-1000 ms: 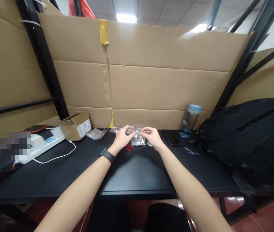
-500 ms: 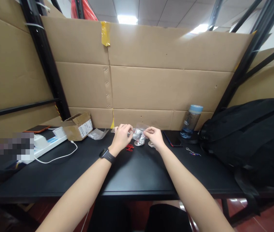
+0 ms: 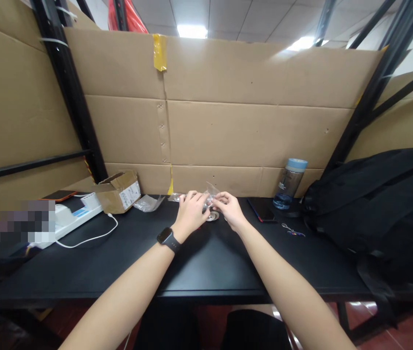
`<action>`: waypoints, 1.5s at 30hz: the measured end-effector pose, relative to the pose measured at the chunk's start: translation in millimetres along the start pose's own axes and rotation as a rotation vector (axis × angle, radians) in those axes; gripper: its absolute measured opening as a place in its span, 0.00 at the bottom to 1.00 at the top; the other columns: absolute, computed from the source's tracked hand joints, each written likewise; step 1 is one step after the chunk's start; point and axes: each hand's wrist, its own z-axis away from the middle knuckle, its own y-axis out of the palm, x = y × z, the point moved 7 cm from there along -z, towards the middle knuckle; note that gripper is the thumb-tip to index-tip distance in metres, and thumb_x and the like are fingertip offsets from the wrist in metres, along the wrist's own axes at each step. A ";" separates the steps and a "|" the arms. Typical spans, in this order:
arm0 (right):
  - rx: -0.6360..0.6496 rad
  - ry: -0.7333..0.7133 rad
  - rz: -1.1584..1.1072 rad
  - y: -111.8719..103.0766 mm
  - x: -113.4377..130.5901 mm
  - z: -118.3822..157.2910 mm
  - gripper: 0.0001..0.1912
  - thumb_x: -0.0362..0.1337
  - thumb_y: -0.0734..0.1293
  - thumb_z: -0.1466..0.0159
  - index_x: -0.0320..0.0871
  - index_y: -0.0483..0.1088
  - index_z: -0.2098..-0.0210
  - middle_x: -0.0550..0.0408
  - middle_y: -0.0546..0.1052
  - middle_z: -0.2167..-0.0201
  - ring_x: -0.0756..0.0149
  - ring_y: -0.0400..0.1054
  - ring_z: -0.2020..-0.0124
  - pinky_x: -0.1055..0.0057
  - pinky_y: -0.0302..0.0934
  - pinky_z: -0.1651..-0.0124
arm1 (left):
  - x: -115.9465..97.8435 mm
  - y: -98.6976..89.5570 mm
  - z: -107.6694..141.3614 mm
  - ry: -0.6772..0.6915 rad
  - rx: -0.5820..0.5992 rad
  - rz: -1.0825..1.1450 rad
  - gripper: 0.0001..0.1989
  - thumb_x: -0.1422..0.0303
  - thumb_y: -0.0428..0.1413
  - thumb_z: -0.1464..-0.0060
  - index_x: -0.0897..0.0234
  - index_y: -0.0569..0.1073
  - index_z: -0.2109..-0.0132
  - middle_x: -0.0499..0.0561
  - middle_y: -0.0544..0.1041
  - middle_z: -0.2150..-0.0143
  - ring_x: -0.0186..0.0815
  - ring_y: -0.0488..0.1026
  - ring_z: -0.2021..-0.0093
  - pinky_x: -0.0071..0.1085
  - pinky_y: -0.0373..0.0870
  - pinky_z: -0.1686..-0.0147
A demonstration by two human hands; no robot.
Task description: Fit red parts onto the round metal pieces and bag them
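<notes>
Near the middle of the black table, a clear plastic bag [image 3: 210, 190] with shiny contents is between both hands. My left hand [image 3: 191, 212], below a black watch strap on the wrist, has its fingers closed on the bag's left side. On the other side, my right hand [image 3: 230, 210] pinches the bag with thumb and fingertips. A round metallic piece [image 3: 213, 216] lies on the table just under the bag. My left hand mostly covers a red item beneath it.
An open cardboard box [image 3: 118, 192], a plastic bag [image 3: 148, 203] and a white power strip [image 3: 78, 218] are on the left. To the right are a phone [image 3: 262, 211], a bottle [image 3: 290, 184], small wires [image 3: 293, 231] and a black backpack [image 3: 377, 209].
My left hand has moved right, closer to my right hand, and now covers most of the red item. The bag is more hidden by the fingers.
</notes>
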 end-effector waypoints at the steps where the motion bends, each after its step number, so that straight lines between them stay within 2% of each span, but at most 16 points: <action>1: 0.000 -0.002 -0.004 0.4 -0.2 0.0 0.20 0.44 0.78 0.50 0.43 0.69 0.65 0.57 0.78 0.69 0.67 0.75 0.70 0.71 0.71 0.65 | 1.5 2.2 0.4 0.003 0.001 -0.022 0.19 0.67 0.56 0.40 0.57 0.73 0.42 0.54 0.77 0.44 0.50 0.64 0.42 0.48 0.57 0.50; 7: -0.032 -0.005 0.018 -2.9 -1.6 -1.6 0.22 0.43 0.78 0.50 0.44 0.68 0.62 0.59 0.77 0.70 0.69 0.73 0.72 0.71 0.71 0.65 | 8.6 12.8 2.0 0.011 0.052 -0.088 0.16 0.71 0.53 0.39 0.55 0.76 0.46 0.55 0.77 0.44 0.51 0.63 0.42 0.49 0.57 0.49; 11: -0.004 -0.003 0.086 -0.5 0.0 0.7 0.22 0.43 0.77 0.49 0.45 0.67 0.60 0.58 0.77 0.69 0.66 0.74 0.68 0.70 0.71 0.65 | 6.3 10.0 2.1 0.009 0.032 -0.067 0.19 0.69 0.55 0.39 0.56 0.73 0.41 0.56 0.76 0.43 0.51 0.63 0.41 0.49 0.57 0.48; 14: 0.093 -0.021 0.152 7.3 1.9 3.5 0.21 0.44 0.76 0.48 0.45 0.67 0.61 0.56 0.78 0.66 0.64 0.75 0.65 0.69 0.71 0.64 | 1.3 8.5 2.0 0.022 0.012 -0.033 0.18 0.69 0.53 0.37 0.55 0.74 0.42 0.56 0.77 0.44 0.50 0.63 0.41 0.50 0.55 0.47; 17: 0.241 -0.036 0.218 14.2 0.7 5.5 0.19 0.47 0.75 0.45 0.45 0.68 0.61 0.53 0.79 0.60 0.63 0.76 0.64 0.67 0.70 0.62 | 5.2 7.9 -0.6 0.015 0.005 0.012 0.13 0.69 0.52 0.36 0.54 0.78 0.49 0.54 0.80 0.50 0.49 0.64 0.43 0.50 0.54 0.48; 20: 0.286 -0.118 0.477 8.9 -0.1 4.2 0.17 0.46 0.74 0.43 0.44 0.71 0.59 0.51 0.78 0.56 0.60 0.75 0.59 0.63 0.70 0.56 | 32.7 0.6 -6.4 -0.064 -0.027 0.042 0.12 0.68 0.52 0.36 0.52 0.81 0.55 0.53 0.81 0.53 0.49 0.65 0.45 0.51 0.53 0.48; 23: 0.334 -0.242 0.833 4.0 -2.0 3.7 0.19 0.41 0.75 0.45 0.44 0.74 0.55 0.49 0.79 0.54 0.56 0.73 0.53 0.58 0.65 0.46 | 87.3 -18.3 -7.4 -0.258 -0.122 0.021 0.12 0.68 0.53 0.37 0.52 0.82 0.56 0.53 0.81 0.52 0.52 0.63 0.43 0.52 0.51 0.48; 27: 0.434 -0.243 1.000 2.0 -13.5 5.1 0.24 0.38 0.76 0.47 0.47 0.75 0.50 0.49 0.78 0.50 0.53 0.73 0.49 0.58 0.63 0.43 | 164.0 -43.9 7.5 -0.515 -0.216 -0.030 0.15 0.69 0.51 0.38 0.52 0.82 0.54 0.52 0.80 0.48 0.52 0.62 0.43 0.50 0.53 0.46; 29: 0.458 -0.202 1.013 1.3 -19.7 5.2 0.25 0.37 0.77 0.47 0.48 0.75 0.49 0.50 0.79 0.50 0.53 0.73 0.50 0.58 0.64 0.44 | 193.7 -46.4 18.5 -0.640 -0.161 -0.069 0.17 0.70 0.50 0.39 0.51 0.81 0.52 0.51 0.79 0.47 0.52 0.63 0.42 0.50 0.53 0.45; 31: 0.463 -0.170 1.010 0.5 -24.3 4.6 0.25 0.36 0.76 0.46 0.49 0.75 0.49 0.51 0.80 0.51 0.53 0.74 0.51 0.58 0.65 0.44 | 215.7 -38.9 29.6 -0.758 -0.008 -0.114 0.18 0.71 0.50 0.40 0.51 0.81 0.51 0.52 0.79 0.47 0.53 0.63 0.41 0.50 0.54 0.45; 34: 0.472 -0.155 0.992 -0.1 -28.6 3.3 0.26 0.35 0.75 0.45 0.48 0.74 0.47 0.51 0.80 0.51 0.55 0.75 0.51 0.59 0.65 0.44 | 232.9 -22.4 41.8 -0.837 0.182 -0.133 0.15 0.71 0.54 0.44 0.53 0.82 0.54 0.56 0.80 0.51 0.54 0.67 0.44 0.53 0.56 0.45; 38: 0.462 -0.173 0.970 -1.6 -30.9 1.2 0.27 0.33 0.74 0.45 0.47 0.72 0.45 0.51 0.79 0.49 0.56 0.75 0.50 0.61 0.65 0.43 | 239.1 -5.0 46.6 -0.820 0.296 -0.115 0.10 0.68 0.60 0.51 0.54 0.83 0.61 0.58 0.81 0.54 0.57 0.69 0.45 0.59 0.57 0.46; 42: 0.428 -0.185 0.964 -3.1 -32.2 -0.3 0.28 0.32 0.74 0.45 0.48 0.72 0.45 0.50 0.79 0.49 0.56 0.75 0.51 0.62 0.65 0.45 | 236.1 -0.3 46.7 -0.776 0.339 -0.112 0.08 0.70 0.59 0.51 0.54 0.82 0.64 0.57 0.81 0.52 0.59 0.68 0.43 0.61 0.57 0.48; 45: 0.428 -0.189 0.979 -1.6 -32.9 -0.3 0.24 0.32 0.74 0.45 0.49 0.74 0.49 0.52 0.81 0.54 0.58 0.75 0.55 0.63 0.66 0.50 | 229.3 -3.4 45.0 -0.741 0.323 -0.112 0.11 0.72 0.57 0.48 0.59 0.83 0.61 0.60 0.80 0.49 0.60 0.65 0.41 0.60 0.56 0.47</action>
